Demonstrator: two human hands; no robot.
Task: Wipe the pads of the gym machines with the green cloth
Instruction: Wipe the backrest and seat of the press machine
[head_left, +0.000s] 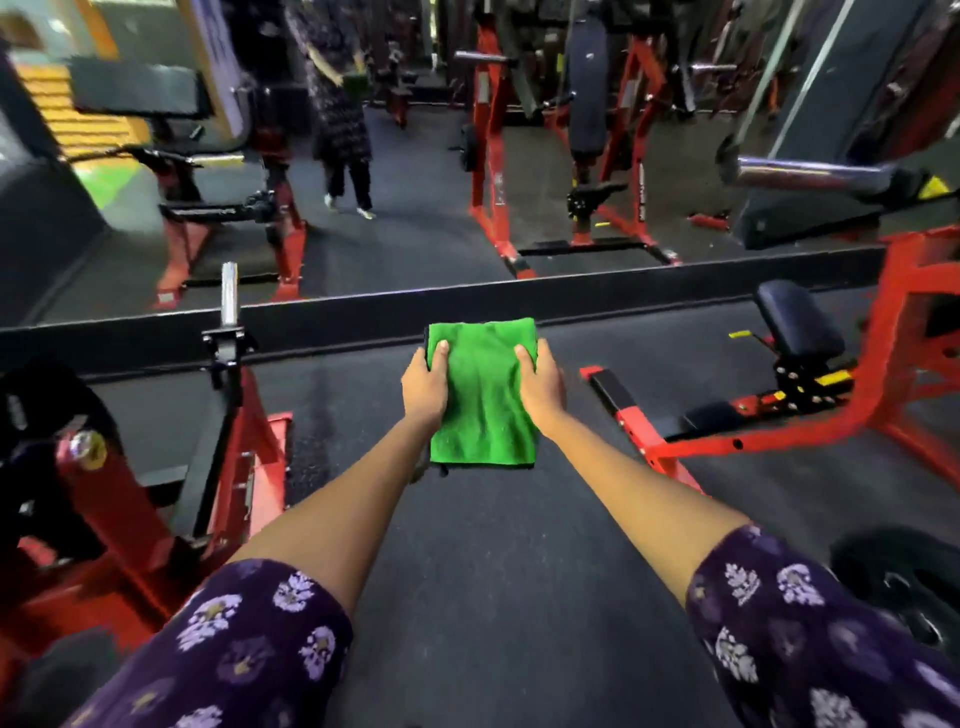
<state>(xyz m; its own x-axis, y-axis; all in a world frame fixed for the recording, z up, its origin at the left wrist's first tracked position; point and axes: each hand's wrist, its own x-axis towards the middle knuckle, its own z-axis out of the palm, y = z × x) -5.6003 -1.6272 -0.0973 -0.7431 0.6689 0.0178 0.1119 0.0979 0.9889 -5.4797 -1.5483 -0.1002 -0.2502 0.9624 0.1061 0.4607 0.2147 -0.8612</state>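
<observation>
Both hands were out front, the left hand and right hand each pinching a side edge of the folded green cloth, held flat in mid-air, likely squaring it before wiping the black pad.

A folded green cloth hangs flat at centre frame, pinched at its upper side edges; a black machine pad sits at three o'clock, well apart.

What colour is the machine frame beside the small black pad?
Red frame, seen in the head view.
</observation>
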